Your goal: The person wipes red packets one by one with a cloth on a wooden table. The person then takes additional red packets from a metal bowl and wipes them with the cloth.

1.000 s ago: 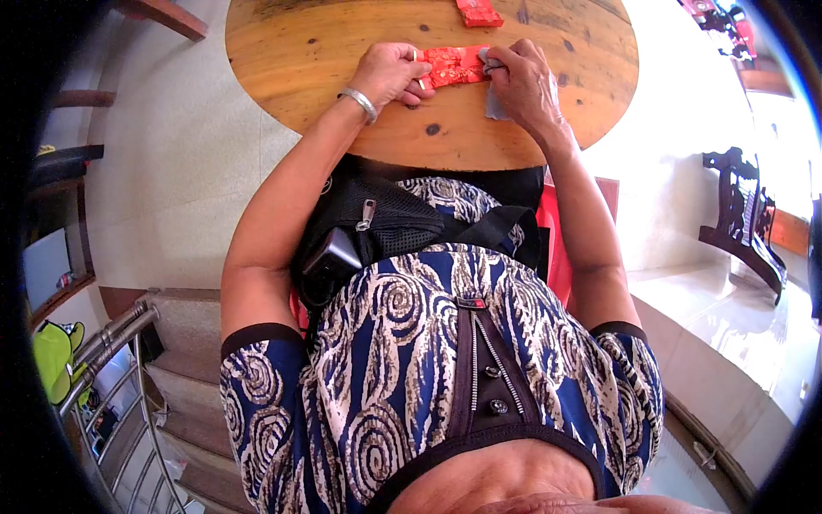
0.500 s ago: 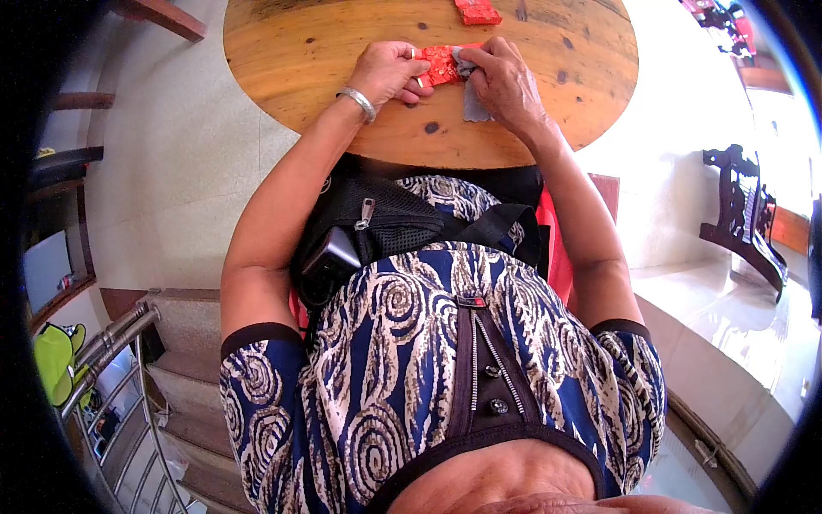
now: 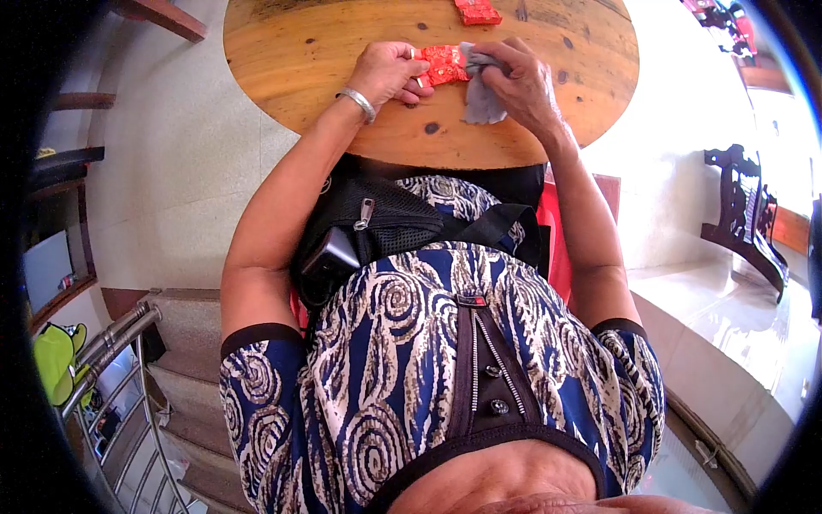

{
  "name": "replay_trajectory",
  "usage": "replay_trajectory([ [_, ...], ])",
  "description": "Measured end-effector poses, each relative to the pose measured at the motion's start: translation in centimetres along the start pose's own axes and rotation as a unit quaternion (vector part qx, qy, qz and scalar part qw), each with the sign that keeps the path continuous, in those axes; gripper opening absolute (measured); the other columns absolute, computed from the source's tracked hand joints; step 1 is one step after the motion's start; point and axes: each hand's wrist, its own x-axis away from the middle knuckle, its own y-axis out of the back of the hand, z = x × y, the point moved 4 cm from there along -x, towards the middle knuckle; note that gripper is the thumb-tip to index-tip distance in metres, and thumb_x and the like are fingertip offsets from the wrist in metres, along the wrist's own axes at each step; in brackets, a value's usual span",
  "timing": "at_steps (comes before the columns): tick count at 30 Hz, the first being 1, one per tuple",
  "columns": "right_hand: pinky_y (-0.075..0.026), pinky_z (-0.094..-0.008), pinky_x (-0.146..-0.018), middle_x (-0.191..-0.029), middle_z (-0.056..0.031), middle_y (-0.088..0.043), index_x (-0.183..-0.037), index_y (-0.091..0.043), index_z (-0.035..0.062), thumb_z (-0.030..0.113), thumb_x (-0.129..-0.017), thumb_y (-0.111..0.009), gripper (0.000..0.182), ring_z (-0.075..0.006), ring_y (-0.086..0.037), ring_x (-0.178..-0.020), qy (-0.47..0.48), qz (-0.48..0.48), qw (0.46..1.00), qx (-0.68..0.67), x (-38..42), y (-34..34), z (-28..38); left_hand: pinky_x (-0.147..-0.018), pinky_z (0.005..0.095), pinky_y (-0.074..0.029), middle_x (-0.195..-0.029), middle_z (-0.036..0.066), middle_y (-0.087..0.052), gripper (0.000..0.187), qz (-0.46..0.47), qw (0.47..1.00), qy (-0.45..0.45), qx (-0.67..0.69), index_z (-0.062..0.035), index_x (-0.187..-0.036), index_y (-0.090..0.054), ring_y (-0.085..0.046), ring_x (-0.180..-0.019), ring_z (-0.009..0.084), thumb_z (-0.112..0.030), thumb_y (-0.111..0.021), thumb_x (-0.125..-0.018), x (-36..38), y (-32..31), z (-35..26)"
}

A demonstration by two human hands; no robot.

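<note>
A small red packet [image 3: 443, 64] is held above the round wooden table [image 3: 342, 128], its left end pinched between the fingers of my left hand [image 3: 390, 75]. A silver bracelet circles the left wrist. My right hand [image 3: 524, 86] grips a bunched grey cloth [image 3: 485, 101] at the packet's right end, and part of the cloth hangs down toward the table's near side. Another red packet [image 3: 478, 11] lies at the far edge of the view, beyond my hands.
A black bag [image 3: 368, 223] with a dark device [image 3: 332, 259] sits on my lap. Stairs with a metal railing [image 3: 120, 343] are at the lower left. A dark carved wooden piece [image 3: 743, 214] stands at the right.
My right hand has moved a little to the right with the grey cloth, uncovering more of the red packet. The cloth looks more spread out. My left hand has stayed in place.
</note>
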Motion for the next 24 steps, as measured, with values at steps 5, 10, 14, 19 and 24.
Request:
replay_trajectory([
  [5, -0.051, -0.0454, -0.075, -0.09, -0.0181, -0.058, -0.101, -0.066, 0.006, 0.011, -0.074, -0.062, 0.028, -0.0385, -0.061, -0.082, 0.083, 0.005, 0.996, 0.02, 0.5, -2.6, 0.5, -0.047, 0.0235, -0.056, -0.079, 0.009, -0.067, 0.011, 0.005, 1.0, -0.004, 0.025, -0.0014, -0.087, -0.058, -0.071, -0.067, 0.0193, -0.011, -0.063, -0.089, -0.2, 0.0, 0.1],
  [10, -0.05, -0.0465, -0.076, -0.092, -0.0183, -0.057, -0.101, -0.065, 0.0064, 0.011, -0.075, -0.061, 0.027, -0.0393, -0.061, -0.085, 0.029, 0.025, 0.999, 0.028, 0.4, -2.7, 0.3, -0.049, 0.0245, -0.056, -0.081, 0.01, -0.067, 0.013, 0.002, 1.0, -0.006, 0.021, -0.001, -0.087, -0.057, -0.071, -0.068, 0.0195, -0.012, -0.063, -0.089, -0.3, 0.1, 0.2],
  [14, -0.051, -0.0464, -0.076, -0.093, -0.0174, -0.056, -0.1, -0.066, 0.0082, 0.012, -0.075, -0.061, 0.026, -0.038, -0.061, -0.087, 0.032, 0.028, 0.996, 0.081, 0.4, -2.6, 0.2, -0.049, 0.0252, -0.057, -0.082, 0.011, -0.067, 0.013, 0.005, 1.0, -0.006, 0.018, -0.0015, -0.086, -0.057, -0.071, -0.069, 0.0197, -0.012, -0.063, -0.089, -0.1, 0.0, 0.1],
  [19, -0.051, -0.0457, -0.076, -0.094, -0.0164, -0.056, -0.099, -0.068, 0.0111, 0.012, -0.076, -0.061, 0.025, -0.0358, -0.061, -0.089, 0.031, 0.009, 0.989, 0.145, 0.1, -2.1, 0.0, -0.051, 0.0227, -0.056, -0.086, 0.007, -0.068, 0.014, 0.012, 1.0, 0.009, -0.004, -0.0039, -0.095, -0.061, -0.07, -0.07, 0.0155, -0.018, -0.063, -0.09, -0.2, 0.2, 0.2],
  [24, -0.052, -0.0453, -0.076, -0.094, -0.016, -0.057, -0.097, -0.069, 0.0118, 0.012, -0.076, -0.061, 0.023, -0.0348, -0.061, -0.087, -0.003, 0.003, 0.984, 0.177, 0.0, -0.4, -1.6, -0.051, 0.0228, -0.056, -0.085, 0.007, -0.068, 0.014, 0.014, 1.0, 0.001, -0.005, -0.0047, -0.093, -0.06, -0.07, -0.069, 0.0148, -0.018, -0.063, -0.09, -0.3, 0.3, 0.2],
])
